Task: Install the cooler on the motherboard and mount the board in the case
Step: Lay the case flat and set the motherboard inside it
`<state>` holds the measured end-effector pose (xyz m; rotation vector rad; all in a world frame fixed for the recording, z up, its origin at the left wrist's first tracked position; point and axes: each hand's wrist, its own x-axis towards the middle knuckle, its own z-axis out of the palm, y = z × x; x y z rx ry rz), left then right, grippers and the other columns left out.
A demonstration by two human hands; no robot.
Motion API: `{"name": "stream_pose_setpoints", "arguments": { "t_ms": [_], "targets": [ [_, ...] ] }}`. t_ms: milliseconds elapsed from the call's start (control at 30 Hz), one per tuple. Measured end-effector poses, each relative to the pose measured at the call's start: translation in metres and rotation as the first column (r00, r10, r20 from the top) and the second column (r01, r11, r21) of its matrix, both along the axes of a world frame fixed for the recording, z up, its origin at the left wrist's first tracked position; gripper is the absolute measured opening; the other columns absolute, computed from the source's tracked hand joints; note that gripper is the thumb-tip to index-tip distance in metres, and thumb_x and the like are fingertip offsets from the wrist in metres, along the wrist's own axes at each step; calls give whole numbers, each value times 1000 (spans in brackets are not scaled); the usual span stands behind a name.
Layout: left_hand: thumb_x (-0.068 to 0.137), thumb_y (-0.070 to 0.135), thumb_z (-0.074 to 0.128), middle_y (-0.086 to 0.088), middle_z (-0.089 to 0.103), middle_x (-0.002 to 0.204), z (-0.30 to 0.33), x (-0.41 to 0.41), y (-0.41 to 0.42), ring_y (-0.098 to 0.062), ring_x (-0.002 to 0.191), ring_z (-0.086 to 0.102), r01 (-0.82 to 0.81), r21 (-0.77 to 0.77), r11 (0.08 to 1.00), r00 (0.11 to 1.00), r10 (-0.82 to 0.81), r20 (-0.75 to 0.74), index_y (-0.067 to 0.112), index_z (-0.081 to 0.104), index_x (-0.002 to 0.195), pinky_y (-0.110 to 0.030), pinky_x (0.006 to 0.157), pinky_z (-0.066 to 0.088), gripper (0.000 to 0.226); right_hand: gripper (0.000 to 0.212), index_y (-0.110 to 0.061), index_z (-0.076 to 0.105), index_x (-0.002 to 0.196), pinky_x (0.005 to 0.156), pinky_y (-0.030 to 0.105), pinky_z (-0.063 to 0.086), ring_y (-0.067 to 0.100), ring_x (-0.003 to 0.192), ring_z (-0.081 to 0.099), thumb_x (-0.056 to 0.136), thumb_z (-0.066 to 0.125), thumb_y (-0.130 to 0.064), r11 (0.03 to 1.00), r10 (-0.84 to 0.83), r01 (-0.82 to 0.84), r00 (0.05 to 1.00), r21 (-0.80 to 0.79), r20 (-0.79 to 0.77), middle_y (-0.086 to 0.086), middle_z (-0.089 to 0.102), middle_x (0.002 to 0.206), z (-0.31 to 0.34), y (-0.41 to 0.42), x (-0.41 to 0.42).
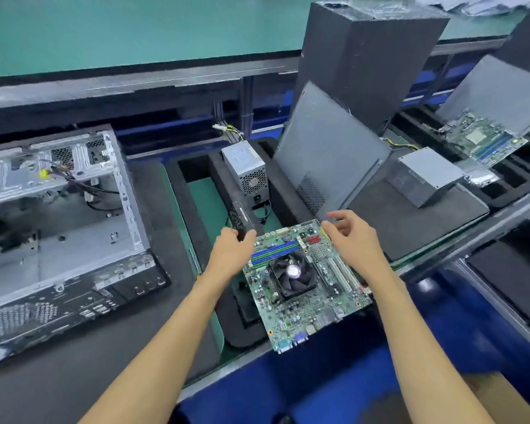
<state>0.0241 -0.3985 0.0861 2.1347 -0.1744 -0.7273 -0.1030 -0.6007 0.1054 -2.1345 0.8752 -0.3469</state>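
Green motherboard (306, 289) tilted at the near edge of the counter (410, 221), lying over a black foam tray (214, 191) with its port edge jutting past the counter's rim. Black fan cooler (289, 275) seated near the board's centre, just below the blue and green memory slots (274, 254); mounting screws too small to make out.

Left hand (231, 250) at the board's far left corner, fingers curled, grip seemingly closed on the board edge, though contact hidden behind the knuckles and a dark part standing in the tray. Right hand (354, 237) above the far right corner, grip open, fingers spread, apart from the board.

Open computer case (58, 215) lying on its side well to the left, cut off by the frame. Silver power supply (245, 171) upright in the tray beyond; grey side panel (328, 160) leaning behind the right hand.
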Motion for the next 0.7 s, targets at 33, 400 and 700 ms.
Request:
{"name": "stream_pose_setpoints", "arguments": {
  "t_ms": [33, 400, 700],
  "targets": [
    [95, 54, 45, -21, 57, 128, -7, -5, -1, -31, 110, 60, -21, 34, 999, 999, 23, -36, 5, 35, 142, -43, 93, 52, 68, 35, -23, 64, 123, 91, 39, 53, 16, 96, 65, 94, 66, -44, 1000, 17, -18, 998, -11, -58, -5, 69, 101, -10, -8, -7],
    [75, 74, 62, -3, 43, 83, -47, -55, -12, -18, 79, 52, -4, 153, 988, 926, 61, -372, 1, 54, 97, -51, 74, 60, 77, 115, -5, 21, 157, 107, 46, 34, 40, 138, 35, 80, 45, -86, 985, 123, -174, 749, -14, -651, 24, 42, 148, -91, -45, -31],
    [70, 64, 75, -2, 49, 79, -52, -52, -15, -14, 79, 54, -94, 103, 990, 916, 127, -380, 8, 41, 74, -42, 60, 62, 66, 99, -9, 53, 135, 105, 51, 33, 37, 133, 35, 78, 38, -90, 994, 27, -89, 763, -64, -646, 19, 44, 139, -94, -47, -18]
  ]
}}
